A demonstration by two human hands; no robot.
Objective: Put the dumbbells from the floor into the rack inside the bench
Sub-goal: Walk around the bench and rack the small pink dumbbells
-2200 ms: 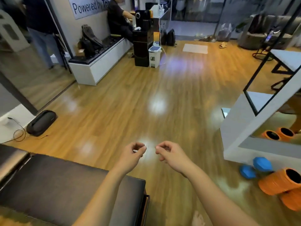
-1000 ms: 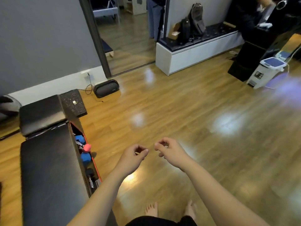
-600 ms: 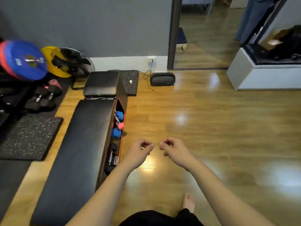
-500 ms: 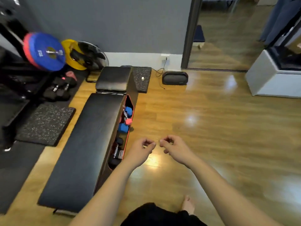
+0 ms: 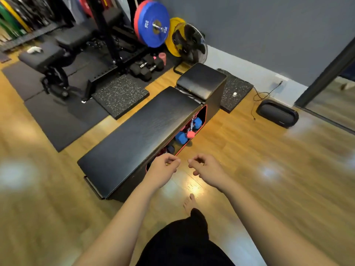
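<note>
Since earlier, our view swung onto the bench [image 5: 146, 129]. Left hand [image 5: 163, 167], right hand [image 5: 206, 167]: loosely curled, empty, beside it. Dumbbells [image 5: 180, 137]: in its rack. Risk: black dumbbells [image 5: 147, 69] beyond stay unracked.

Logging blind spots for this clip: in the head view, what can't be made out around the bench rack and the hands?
- Rack inside the bench: the bench top and the left hand hide its near part, so no dumbbell count is possible.
- Left hand and right hand: fingers curled, palms turned away; nothing shows in either.
- Floor on the right: motion-blurred.
- Black dumbbells by the wall: markings too small.
</note>
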